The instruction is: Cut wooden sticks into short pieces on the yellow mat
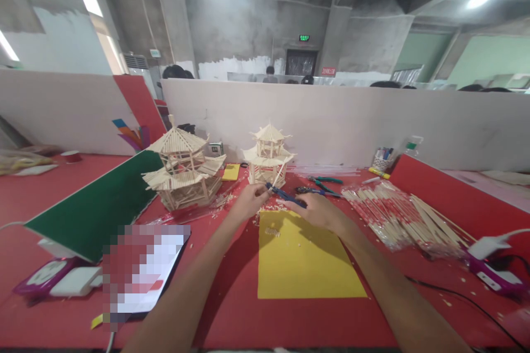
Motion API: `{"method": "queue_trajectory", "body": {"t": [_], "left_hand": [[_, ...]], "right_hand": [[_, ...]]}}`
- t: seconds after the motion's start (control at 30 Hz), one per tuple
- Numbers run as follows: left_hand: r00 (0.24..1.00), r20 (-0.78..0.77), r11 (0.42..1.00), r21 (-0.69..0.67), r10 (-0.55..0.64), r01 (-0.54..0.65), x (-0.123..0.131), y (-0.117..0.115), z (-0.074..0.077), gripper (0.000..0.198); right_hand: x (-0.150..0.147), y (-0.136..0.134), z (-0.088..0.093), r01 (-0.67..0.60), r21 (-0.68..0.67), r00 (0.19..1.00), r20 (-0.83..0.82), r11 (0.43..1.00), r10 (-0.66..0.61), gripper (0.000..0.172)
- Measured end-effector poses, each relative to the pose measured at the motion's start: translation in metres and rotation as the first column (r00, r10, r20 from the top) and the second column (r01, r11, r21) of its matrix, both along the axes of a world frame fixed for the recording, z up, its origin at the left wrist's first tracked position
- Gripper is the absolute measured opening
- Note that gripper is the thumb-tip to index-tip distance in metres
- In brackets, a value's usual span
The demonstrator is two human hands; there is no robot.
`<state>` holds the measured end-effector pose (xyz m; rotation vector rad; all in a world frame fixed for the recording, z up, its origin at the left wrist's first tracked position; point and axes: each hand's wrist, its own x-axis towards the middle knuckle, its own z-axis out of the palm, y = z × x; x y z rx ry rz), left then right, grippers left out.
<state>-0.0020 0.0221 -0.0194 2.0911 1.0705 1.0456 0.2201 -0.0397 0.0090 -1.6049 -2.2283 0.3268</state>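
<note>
My right hand point(318, 209) is closed around the handles of dark blue pliers point(285, 194), whose jaws point left. At the jaws, my left hand point(252, 199) pinches a thin wooden stick point(280, 174) that slants up to the right. Just behind the hands stands a small pagoda model point(269, 146) built of pale sticks. Beneath my right hand lies a yellow sheet point(306, 265), with small clear bits on it. Wood scraps are scattered around both hands.
A larger stick pagoda point(182, 171) stands left beside a green panel point(99, 204). Bagged sticks point(389, 212) and green-handled pliers point(325, 182) lie right. A tablet point(153, 270), partly blurred out, is at front left. Power strips point(497, 278) sit at the sides; a pale partition point(331, 121) closes the back.
</note>
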Motion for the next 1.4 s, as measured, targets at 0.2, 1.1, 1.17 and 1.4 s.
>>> {"method": "queue_trajectory", "body": {"t": [0.2, 1.1, 1.17, 1.4], "left_hand": [[1.0, -0.011, 1.0, -0.001, 0.006, -0.006, 0.0, -0.001, 0.001, 0.034], [0.997, -0.029, 0.997, -0.005, -0.076, 0.076, -0.01, 0.003, 0.001, 0.038], [0.995, -0.057, 0.995, 0.054, -0.083, 0.086, -0.012, 0.002, 0.003, 0.04], [0.988, -0.147, 0.985, 0.157, -0.055, 0.078, -0.017, -0.005, 0.011, 0.038]], "right_hand": [[0.003, 0.002, -0.002, -0.011, 0.004, 1.0, 0.012, 1.0, 0.011, 0.059], [0.006, 0.003, 0.005, -0.029, -0.04, 0.999, -0.033, 0.999, 0.027, 0.063], [0.008, 0.002, 0.007, -0.041, -0.061, 0.998, -0.058, 0.997, 0.037, 0.063], [0.012, 0.001, 0.008, -0.095, -0.105, 0.989, -0.12, 0.99, 0.082, 0.06]]}}
